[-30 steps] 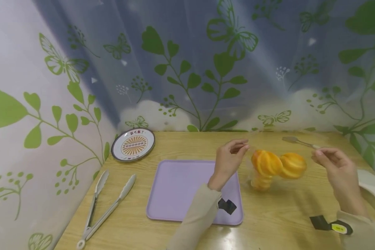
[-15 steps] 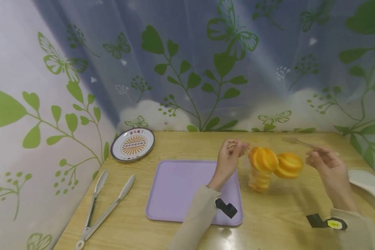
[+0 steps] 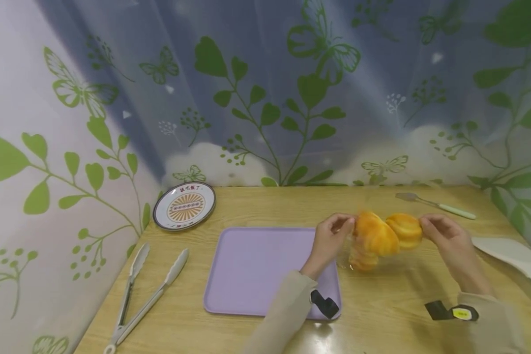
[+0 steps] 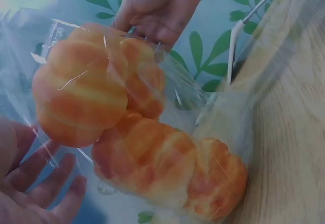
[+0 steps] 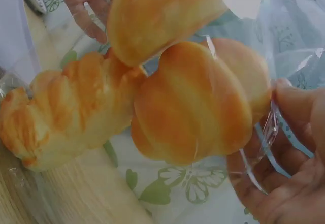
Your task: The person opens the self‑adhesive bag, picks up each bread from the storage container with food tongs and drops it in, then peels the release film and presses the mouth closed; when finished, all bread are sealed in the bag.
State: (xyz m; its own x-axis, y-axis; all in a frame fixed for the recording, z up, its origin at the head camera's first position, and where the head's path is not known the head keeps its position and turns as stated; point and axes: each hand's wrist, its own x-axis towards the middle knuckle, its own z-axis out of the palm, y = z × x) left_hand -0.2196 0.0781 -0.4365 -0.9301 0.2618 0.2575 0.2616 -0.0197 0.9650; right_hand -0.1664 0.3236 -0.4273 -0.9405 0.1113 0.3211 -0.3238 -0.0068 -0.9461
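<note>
A clear plastic bag (image 4: 231, 112) holds several golden breads (image 3: 376, 237) and hangs above the wooden table, right of the purple tray. In the right wrist view, a ridged round bread (image 5: 193, 107) and a long twisted bread (image 5: 76, 109) show through the film. With thumb and forefinger my left hand (image 3: 329, 243) pinches the bag's left edge; its other fingers are loosely bent. On the opposite side, my right hand (image 3: 456, 250) pinches the bag by its right edge, close beside a round bread. The film's outline is hard to see in the head view.
The purple tray (image 3: 256, 270) lies under my left forearm. Metal tongs (image 3: 146, 300) lie spread at the left, and a patterned plate (image 3: 185, 206) leans near the left wall. At the right are a small spreader with a pale green handle (image 3: 456, 211) and a white spatula (image 3: 509, 251).
My right hand has moved left, closer to the breads and my left hand. The left hand has lowered slightly. Inside the bag, the breads have shifted and tilted.
</note>
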